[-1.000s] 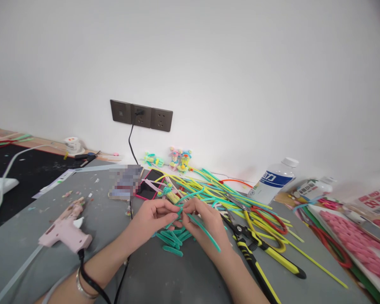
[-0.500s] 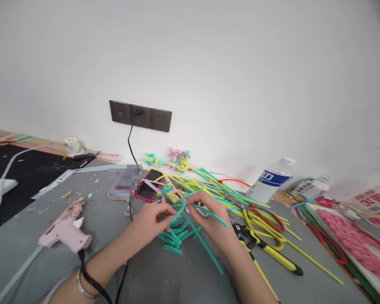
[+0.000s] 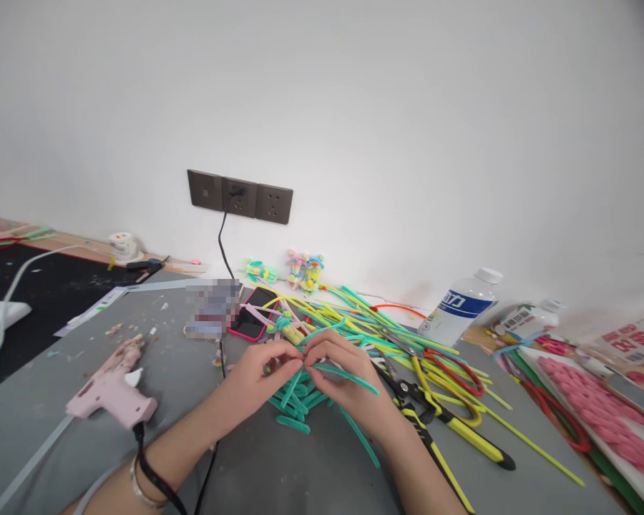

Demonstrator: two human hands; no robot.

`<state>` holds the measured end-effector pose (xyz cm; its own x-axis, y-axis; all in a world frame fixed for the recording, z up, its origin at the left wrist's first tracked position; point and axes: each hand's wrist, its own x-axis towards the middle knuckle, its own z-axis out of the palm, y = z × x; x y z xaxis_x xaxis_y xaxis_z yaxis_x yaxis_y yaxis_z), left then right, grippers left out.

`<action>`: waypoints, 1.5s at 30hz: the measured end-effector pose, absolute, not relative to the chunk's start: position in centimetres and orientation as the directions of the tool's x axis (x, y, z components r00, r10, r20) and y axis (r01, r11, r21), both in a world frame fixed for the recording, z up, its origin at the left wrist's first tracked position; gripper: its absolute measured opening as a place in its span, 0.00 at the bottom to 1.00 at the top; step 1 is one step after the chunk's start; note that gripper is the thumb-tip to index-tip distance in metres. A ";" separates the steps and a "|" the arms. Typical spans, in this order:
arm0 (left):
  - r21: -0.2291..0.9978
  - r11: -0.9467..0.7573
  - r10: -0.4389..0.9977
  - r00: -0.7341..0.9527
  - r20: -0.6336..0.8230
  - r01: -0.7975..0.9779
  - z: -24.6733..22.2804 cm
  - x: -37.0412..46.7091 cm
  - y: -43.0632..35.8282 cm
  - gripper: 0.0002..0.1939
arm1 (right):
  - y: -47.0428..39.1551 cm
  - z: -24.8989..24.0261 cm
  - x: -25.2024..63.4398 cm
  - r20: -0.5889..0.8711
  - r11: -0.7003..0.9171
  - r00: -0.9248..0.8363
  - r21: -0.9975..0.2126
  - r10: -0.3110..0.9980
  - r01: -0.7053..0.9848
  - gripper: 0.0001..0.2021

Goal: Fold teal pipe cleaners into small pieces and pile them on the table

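My left hand (image 3: 265,368) and my right hand (image 3: 348,368) meet fingertip to fingertip above the grey table. Both are closed in a pinch on a teal pipe cleaner (image 3: 354,378), whose end sticks out across my right hand. The pinched spot itself is mostly hidden by the fingers. Below them lies a pile of short teal pipe cleaner pieces (image 3: 294,416). A longer teal strand (image 3: 362,436) runs along the table under my right hand. Just behind my hands lies a small yellow and teal pipe cleaner figure (image 3: 288,327).
Left: pink glue gun (image 3: 112,393) with a black cord. Behind: a phone with a pink edge (image 3: 250,318) and finished figures (image 3: 305,270) by the wall. Right: yellow-black pliers (image 3: 451,422), red-handled scissors (image 3: 461,365), long yellow pipe cleaners (image 3: 537,447), a bottle (image 3: 461,307).
My hands have come together, fingertips now touching, where before they were slightly apart with teal strands crossing between them. My right hand has shifted a little left.
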<state>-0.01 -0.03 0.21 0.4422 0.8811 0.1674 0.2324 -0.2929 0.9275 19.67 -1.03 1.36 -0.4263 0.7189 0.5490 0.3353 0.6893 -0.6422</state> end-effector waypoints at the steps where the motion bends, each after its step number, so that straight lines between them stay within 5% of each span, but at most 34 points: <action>1: 0.938 -0.277 0.879 0.449 0.159 0.209 0.2 0.0 0.0 0.12 | -1.1 1.3 19.6 0.549 0.691 -0.429 -0.641 0.717 0.334 0.07; 11: 0.977 -0.143 0.882 0.468 0.054 0.157 -0.2 -0.1 0.1 0.12 | -1.0 1.0 19.6 0.539 0.668 -0.413 -0.683 0.734 0.296 0.06; 45: 0.986 -0.160 0.910 0.380 0.164 -0.042 0.8 0.1 -0.4 0.11 | -1.5 1.1 19.2 0.614 0.698 -0.353 -0.688 0.706 0.199 0.08</action>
<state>0.08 -0.38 0.82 0.3800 0.9103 0.1641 -0.0420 -0.1602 0.9862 19.18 -1.52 1.07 -0.3527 0.7063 0.6137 0.1991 0.6975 -0.6883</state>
